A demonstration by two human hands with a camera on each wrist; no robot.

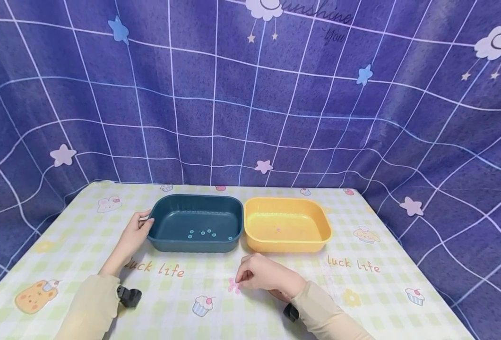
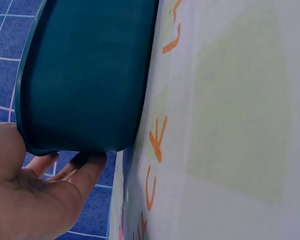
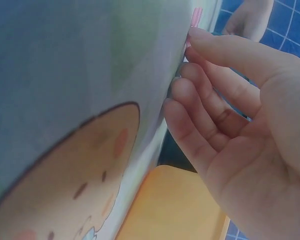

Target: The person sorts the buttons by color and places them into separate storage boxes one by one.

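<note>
My left hand (image 1: 137,233) grips the left end of a dark teal plastic basin (image 1: 197,246), thumb at the rim and fingers against the outer wall in the left wrist view. Several small light-blue ring-like pieces (image 1: 209,231) lie on its floor. At the front of the table, my right hand (image 1: 259,273) has thumb and index finger pinched at a small pink piece (image 3: 196,17). Its other fingers are loosely curled. Right by those fingertips is a small cluster of pink pieces (image 1: 232,285) on the tablecloth. Their exact shape is too small to make out.
A yellow basin (image 1: 288,246) stands directly right of the teal one, with one tiny pink piece (image 1: 278,230) inside. A green-checked tablecloth (image 1: 382,288) with printed cartoons covers the table. Behind hangs a blue grid-patterned curtain (image 1: 233,118).
</note>
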